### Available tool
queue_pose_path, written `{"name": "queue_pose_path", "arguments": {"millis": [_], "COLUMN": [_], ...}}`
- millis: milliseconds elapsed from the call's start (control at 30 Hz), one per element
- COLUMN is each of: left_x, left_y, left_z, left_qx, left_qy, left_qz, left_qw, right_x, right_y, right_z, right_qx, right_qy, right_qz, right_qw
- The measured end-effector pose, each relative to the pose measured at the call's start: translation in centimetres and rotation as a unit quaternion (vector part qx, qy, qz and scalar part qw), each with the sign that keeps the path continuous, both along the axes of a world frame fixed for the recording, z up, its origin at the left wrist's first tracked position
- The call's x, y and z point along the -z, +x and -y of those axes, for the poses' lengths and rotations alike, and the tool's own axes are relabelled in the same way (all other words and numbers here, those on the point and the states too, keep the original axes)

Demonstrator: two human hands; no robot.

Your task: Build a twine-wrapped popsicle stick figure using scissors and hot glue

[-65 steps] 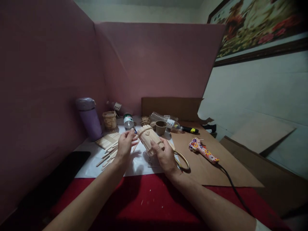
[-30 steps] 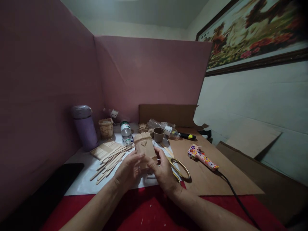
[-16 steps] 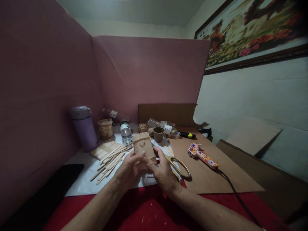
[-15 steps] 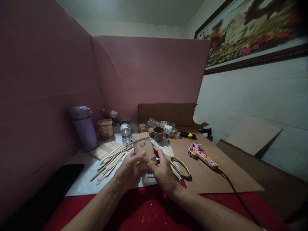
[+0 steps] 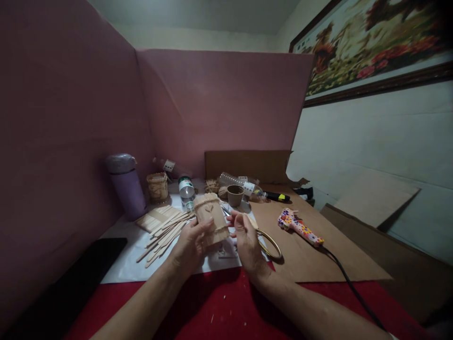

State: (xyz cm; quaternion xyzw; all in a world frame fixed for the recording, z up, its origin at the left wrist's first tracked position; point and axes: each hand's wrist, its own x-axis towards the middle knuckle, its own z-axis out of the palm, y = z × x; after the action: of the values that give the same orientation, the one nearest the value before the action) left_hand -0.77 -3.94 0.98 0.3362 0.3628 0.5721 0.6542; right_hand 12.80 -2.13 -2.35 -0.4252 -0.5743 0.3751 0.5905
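My left hand is wrapped round a small cup made of pale wooden craft sticks, tilted a little to the left. Rope-like trim rings it near the top and bottom, and a small heart shape sits on its front. Just right of the cup is my right hand, thumb raised and fingers loosely bent. Its fingertips are close to the cup's edge; whether they touch it I cannot tell. Gold-handled scissors lie partly hidden behind my right hand. Loose craft sticks are fanned out left of the cup.
A floral glue gun with a black cord lies on cardboard at right. Behind stand a brown pot, plastic bottles, a decorated cup and a purple tumbler. A cutter lies beyond.
My right hand has let go of the cup and moved slightly right, its fingers opening. The cup now stays in my left hand alone, its front more exposed.
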Motion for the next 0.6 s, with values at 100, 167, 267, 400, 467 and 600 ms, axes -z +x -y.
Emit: {"name": "queue_pose_path", "arguments": {"millis": [100,167,267,400,467,600], "left_x": [-0.6,-0.7,-0.3,0.7,1.0,1.4], "left_y": [-0.4,-0.7,-0.8,-0.4,-0.2,0.1], "left_z": [-0.1,-0.3,-0.5,-0.8,-0.9,-0.9], "left_qx": [-0.082,-0.142,-0.151,-0.080,-0.071,-0.063], "left_qy": [0.015,0.024,0.006,-0.007,0.002,0.005], "left_qz": [0.002,-0.009,-0.040,-0.036,-0.047,-0.079], "left_qw": [0.996,0.990,0.988,0.996,0.996,0.995], "right_x": [-0.5,-0.7,-0.4,0.1,0.0,-0.7], "right_y": [0.2,0.4,0.3,0.0,-0.2,-0.5], "right_z": [-0.2,-0.4,-0.6,-0.2,0.3,1.3], "right_qx": [0.057,0.078,0.059,-0.021,-0.069,-0.074], "right_qy": [0.005,0.010,0.014,-0.019,-0.025,0.025], "right_qz": [-0.045,-0.055,-0.029,0.037,0.070,0.154], "right_qw": [0.997,0.995,0.998,0.999,0.995,0.985]}}
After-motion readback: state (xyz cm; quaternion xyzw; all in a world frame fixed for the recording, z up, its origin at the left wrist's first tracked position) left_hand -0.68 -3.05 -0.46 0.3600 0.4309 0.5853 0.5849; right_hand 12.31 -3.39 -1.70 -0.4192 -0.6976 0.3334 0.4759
